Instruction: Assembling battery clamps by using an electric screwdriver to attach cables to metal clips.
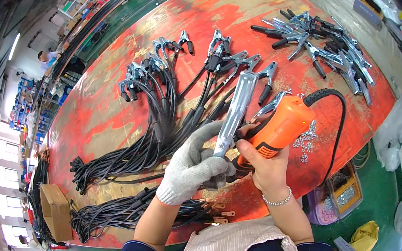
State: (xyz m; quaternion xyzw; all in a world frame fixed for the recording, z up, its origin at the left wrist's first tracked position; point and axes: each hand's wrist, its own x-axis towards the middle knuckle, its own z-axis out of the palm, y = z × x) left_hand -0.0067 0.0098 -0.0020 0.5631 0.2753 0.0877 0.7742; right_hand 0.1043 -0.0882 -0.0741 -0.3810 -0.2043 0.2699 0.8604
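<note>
Steadiness matters: gloved left hand (195,168) fingers clamped on the metal clamp (235,112), right hand (264,167) fingers wrapped around the orange electric screwdriver (277,128), tip square between them.

The work table (111,113) has a worn red top with yellowish patches where the paint is rubbed off. On its middle lies a big bundle of black cables (159,130) with metal clamps at the far ends, spread like a fan. A second bundle of black cables (123,212) lies at the near edge. At the far right lies a heap of loose metal clamps (323,45) with black handles. Near the right edge lies a small pile of shiny nuts (306,139).
</note>
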